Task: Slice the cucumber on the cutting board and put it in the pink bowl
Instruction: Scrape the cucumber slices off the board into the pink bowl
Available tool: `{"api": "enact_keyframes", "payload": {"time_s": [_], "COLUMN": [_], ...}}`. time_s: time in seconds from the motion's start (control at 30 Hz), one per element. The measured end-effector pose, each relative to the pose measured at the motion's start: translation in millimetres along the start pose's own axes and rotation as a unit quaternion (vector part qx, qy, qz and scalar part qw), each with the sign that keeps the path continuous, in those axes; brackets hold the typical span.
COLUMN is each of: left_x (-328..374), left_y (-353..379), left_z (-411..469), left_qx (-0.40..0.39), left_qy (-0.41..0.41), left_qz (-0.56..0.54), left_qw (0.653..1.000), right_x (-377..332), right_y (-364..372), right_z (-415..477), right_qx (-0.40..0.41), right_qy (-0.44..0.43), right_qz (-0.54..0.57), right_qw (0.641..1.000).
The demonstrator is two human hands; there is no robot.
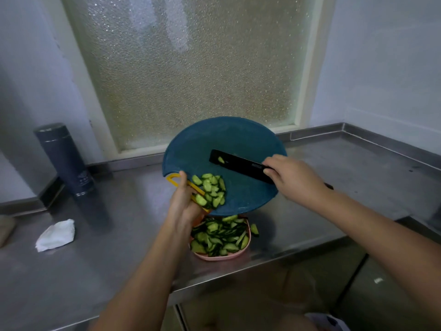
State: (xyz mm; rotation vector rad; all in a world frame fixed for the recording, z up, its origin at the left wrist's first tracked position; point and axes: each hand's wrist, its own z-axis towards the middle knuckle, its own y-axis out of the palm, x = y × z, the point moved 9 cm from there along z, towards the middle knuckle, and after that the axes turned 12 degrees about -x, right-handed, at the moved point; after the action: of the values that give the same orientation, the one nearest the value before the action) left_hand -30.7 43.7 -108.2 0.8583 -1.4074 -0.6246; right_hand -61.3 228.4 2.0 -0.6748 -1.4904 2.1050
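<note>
A round teal cutting board [229,144] is tilted up over the pink bowl [214,257]. My left hand [183,204] grips the board by its yellow handle [172,179]. A pile of cucumber slices [210,191] lies at the board's low edge, beside that hand. The bowl below holds many cucumber slices [218,237]; one slice [254,229] sits at its right rim. My right hand [291,179] grips a black knife [238,164], whose blade lies flat against the board with one slice [221,160] stuck to it.
A dark flask [64,160] stands at the back left of the steel counter [124,235]. A crumpled white tissue [56,235] lies at the left. A frosted window [191,68] is behind the board. The counter's front edge runs just below the bowl.
</note>
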Motion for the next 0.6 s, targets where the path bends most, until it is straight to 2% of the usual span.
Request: {"api": "enact_keyframes", "payload": {"time_s": [0.3,0.6], "left_x": [3.9,3.8], "left_y": [-5.3,-8.9], "left_z": [0.1,3.5], "left_qx": [-0.036,-0.021], "left_qy": [0.008,-0.004], "left_qz": [0.024,0.032], "left_qw": [0.999,0.999], "right_x": [-12.1,-27.8], "right_y": [14.0,21.6], "right_z": [12.5,27.6], "right_qx": [-0.011,-0.016], "right_qy": [-0.027,-0.073], "right_qz": [-0.034,-0.043], "right_qw": [0.999,0.996]}}
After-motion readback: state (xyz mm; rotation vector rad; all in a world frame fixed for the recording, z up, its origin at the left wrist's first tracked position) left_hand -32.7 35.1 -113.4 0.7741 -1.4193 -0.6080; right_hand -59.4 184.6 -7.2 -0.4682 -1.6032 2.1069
